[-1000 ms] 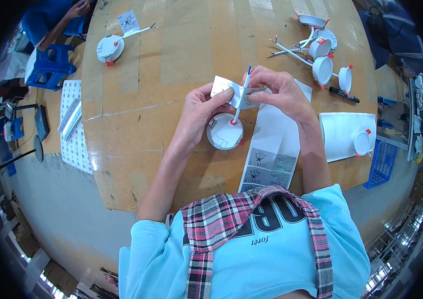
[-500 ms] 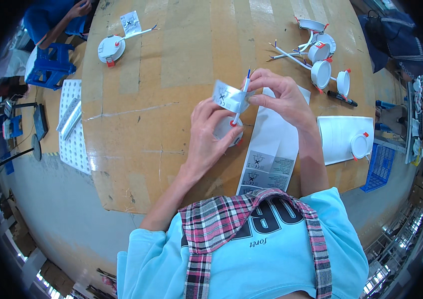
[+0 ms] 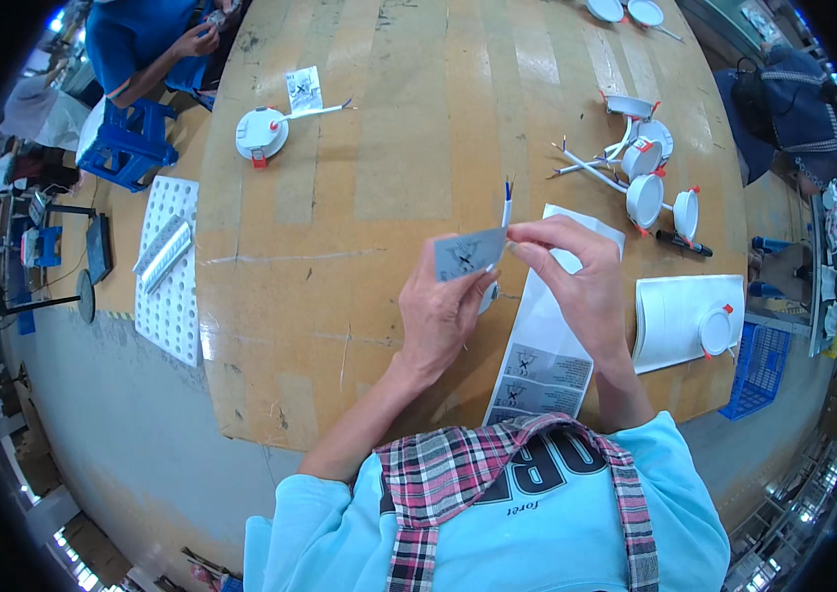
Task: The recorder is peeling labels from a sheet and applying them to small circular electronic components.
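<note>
- Silver-grey label [image 3: 469, 255] is what we see between the two hands, above the table, its printed face turned up and its long side running left from the cable
- White cable [image 3: 507, 211] stands at the label's right end, its long axis pointing away from the person, with thin bared wires at the far tip; we see the label lying across this line rather than along it
- Right hand [image 3: 576, 274] is just right of the cable and nearer to it than the other; we see thumb and forefinger drawn together, and they appear to pinch the label's right end beside the cable
- Left hand [image 3: 438, 321] lies below and left of the label, fingers curled, thumb near the label's lower edge; its fingertips are partly hidden, so we cannot tell what it grips
- White lamp [image 3: 488, 298] shows only as a small part at the left thumb, nearer to the left hand than to the right; we cannot make out where the cable enters it
- Between the forearms we find a white strip [image 3: 542, 316] with grey printed labels at its near end
- Farther right we see a group of white lamps [image 3: 645, 200], a black marker [image 3: 685, 244] and a white pad [image 3: 660, 340]; at far left, a labelled lamp [image 3: 258, 132] lies with its cable pointing right
</note>
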Motion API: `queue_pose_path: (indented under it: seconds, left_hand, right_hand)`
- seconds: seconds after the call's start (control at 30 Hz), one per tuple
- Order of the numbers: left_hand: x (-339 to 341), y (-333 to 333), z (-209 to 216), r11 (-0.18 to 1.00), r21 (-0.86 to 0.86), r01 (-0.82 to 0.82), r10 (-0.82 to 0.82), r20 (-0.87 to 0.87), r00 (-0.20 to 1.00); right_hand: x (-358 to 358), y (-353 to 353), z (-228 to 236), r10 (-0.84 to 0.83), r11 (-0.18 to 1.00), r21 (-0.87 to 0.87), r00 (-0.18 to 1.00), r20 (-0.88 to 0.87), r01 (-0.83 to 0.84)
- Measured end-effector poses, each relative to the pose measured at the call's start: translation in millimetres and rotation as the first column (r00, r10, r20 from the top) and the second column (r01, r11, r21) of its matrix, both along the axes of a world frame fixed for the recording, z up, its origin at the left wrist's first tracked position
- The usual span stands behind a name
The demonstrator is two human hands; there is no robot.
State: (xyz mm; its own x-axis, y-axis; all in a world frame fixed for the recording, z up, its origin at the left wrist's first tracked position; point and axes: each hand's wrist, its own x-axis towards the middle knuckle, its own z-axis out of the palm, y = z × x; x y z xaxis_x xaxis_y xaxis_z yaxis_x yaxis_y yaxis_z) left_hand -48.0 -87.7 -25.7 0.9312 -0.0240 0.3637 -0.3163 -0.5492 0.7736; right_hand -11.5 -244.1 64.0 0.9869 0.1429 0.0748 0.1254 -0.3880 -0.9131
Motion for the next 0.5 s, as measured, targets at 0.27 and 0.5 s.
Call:
queue_pose_path:
  seconds: [0.27, 0.5]
  left_hand:
    - [5, -3, 11, 1.0, 0.029, -0.003, 0.001, 0.062, 0.998]
    - [3, -3, 13, 0.999, 0.029, -0.014, 0.014, -0.021, 1.0]
  right_hand:
    - [5, 1, -7, -0.007, 0.997, 0.078, 1.0, -0.017, 0.008]
    - [5, 1, -13, -0.033, 0.989, 0.143, 0.994, -0.102, 0.047]
